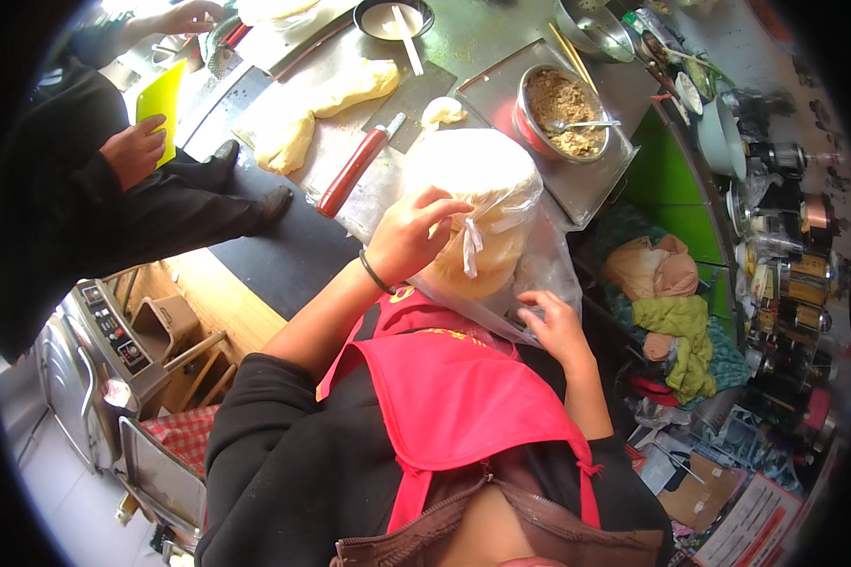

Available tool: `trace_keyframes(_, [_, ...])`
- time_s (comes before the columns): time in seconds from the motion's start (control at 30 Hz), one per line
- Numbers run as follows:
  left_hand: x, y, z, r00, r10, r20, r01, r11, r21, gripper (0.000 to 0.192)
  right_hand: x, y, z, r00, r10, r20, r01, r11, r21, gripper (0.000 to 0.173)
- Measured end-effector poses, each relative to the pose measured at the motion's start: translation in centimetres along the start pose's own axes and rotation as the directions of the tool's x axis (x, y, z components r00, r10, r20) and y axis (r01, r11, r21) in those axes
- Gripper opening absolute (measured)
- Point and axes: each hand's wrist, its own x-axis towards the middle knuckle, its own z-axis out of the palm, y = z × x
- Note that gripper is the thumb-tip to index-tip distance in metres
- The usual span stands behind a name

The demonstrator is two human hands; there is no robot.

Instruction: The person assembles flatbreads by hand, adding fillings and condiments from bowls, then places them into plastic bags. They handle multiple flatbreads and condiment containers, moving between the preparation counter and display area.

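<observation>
Right before me stands a clear plastic bag (500, 234) around a bulky, pale yellow mass that looks like dough; glare washes out its top. My left hand (415, 234) is at the bag's near left side, fingertips beside a knotted white strip of plastic (472, 248). Whether its fingers pinch the film cannot be told. Lower right, my right hand (557, 326) has its fingers apart and is next to the loose film. A cleaver with a red handle (354, 170) lies left of the bag. Beyond it are a long piece of dough (326, 106) and a small dough lump (443, 111).
A metal bowl of minced filling (564, 110) with a spoon stands on a tray (493, 78). Chopsticks rest across a dark bowl (391, 20). At left a person's hand (138, 145) holds a yellow sheet (162, 106). Cloths (670, 312) are heaped at right.
</observation>
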Motion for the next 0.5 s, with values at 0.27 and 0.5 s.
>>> trace_keyframes(0.27, [-2.4,1.2,1.6,0.967,-0.253,0.033,0.255,0.961,-0.103,0.033,5.4,-13.6,-2.0,0.947,-0.023,-0.319,0.085,0.980,0.183,0.022])
trace_keyframes(0.5, [-3.1,1.3,2.4,0.946,-0.323,-0.031,0.318,0.942,-0.110,0.029,11.7,-21.1,-3.2,0.943,-0.210,-0.257,0.265,0.942,0.204,0.018])
